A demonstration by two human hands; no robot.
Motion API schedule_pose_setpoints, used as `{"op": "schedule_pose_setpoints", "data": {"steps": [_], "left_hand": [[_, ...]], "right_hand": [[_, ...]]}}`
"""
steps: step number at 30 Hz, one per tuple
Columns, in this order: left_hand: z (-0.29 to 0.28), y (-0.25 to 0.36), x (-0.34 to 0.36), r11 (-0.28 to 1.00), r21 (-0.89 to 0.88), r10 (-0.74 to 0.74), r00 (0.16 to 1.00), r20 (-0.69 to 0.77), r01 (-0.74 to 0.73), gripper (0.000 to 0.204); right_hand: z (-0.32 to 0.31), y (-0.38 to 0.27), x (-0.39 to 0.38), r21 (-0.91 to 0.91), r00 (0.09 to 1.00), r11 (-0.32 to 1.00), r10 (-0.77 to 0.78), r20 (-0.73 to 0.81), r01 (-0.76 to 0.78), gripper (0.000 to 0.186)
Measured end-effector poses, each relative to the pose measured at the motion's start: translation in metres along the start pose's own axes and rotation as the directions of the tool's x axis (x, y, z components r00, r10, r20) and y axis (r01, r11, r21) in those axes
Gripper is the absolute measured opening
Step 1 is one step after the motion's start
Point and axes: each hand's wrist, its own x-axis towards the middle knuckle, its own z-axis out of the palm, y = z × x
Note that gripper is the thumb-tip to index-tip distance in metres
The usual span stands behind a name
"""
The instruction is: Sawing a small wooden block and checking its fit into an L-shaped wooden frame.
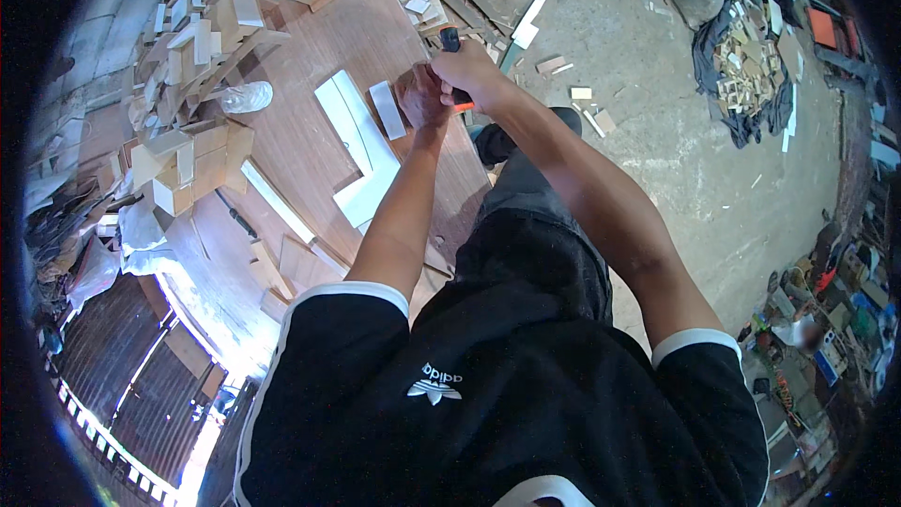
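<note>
My right hand [467, 73] is wrapped round a black-handled tool [450, 38] at the right edge of the wooden table [319, 33]. The handle's dark end sticks out above the fist, and a short orange part shows below it; the tool's working end is hidden. Right beside it, my left hand [424, 94] is closed with bent fingers, and what it holds, if anything, cannot be made out. A small white strip of board [387, 110] lies just left of that hand. Farther left rest longer white boards [355, 131], laid in a rough L shape.
Stacked wood blocks [202, 42] and a clear plastic bottle [247, 97] stand on the table's left. Nearer lie a wooden box [211, 164] and a long strip [279, 199]. Offcuts [582, 93] litter the floor; a dark sack of scraps [746, 70] is at right.
</note>
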Motion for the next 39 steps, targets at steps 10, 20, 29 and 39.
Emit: {"op": "schedule_pose_setpoints", "data": {"steps": [10, 20, 29, 39], "left_hand": [[0.000, 0.010, 0.003, 0.999, -0.031, 0.011, 0.998, -0.060, -0.013, 0.033], [-0.011, 0.007, 0.001, 0.999, -0.041, 0.006, 0.998, -0.055, -0.008, 0.031], [-0.001, 0.004, 0.009, 0.998, -0.047, 0.045, 0.996, -0.083, -0.049, 0.030], [0.004, 0.001, 0.008, 0.998, -0.032, 0.040, 0.989, -0.144, -0.045, 0.030]], "right_hand": [[0.001, 0.003, 0.009, -0.120, 0.993, 0.989, 0.073, -0.094, -0.084, 0.010], [0.011, -0.002, -0.007, -0.011, 0.997, 0.998, 0.059, -0.058, -0.060, 0.010], [0.004, -0.001, 0.008, -0.031, 0.998, 0.999, 0.034, -0.044, -0.035, 0.008], [0.002, -0.001, 0.006, 0.015, 0.996, 0.997, 0.080, -0.047, -0.080, 0.005]]}}
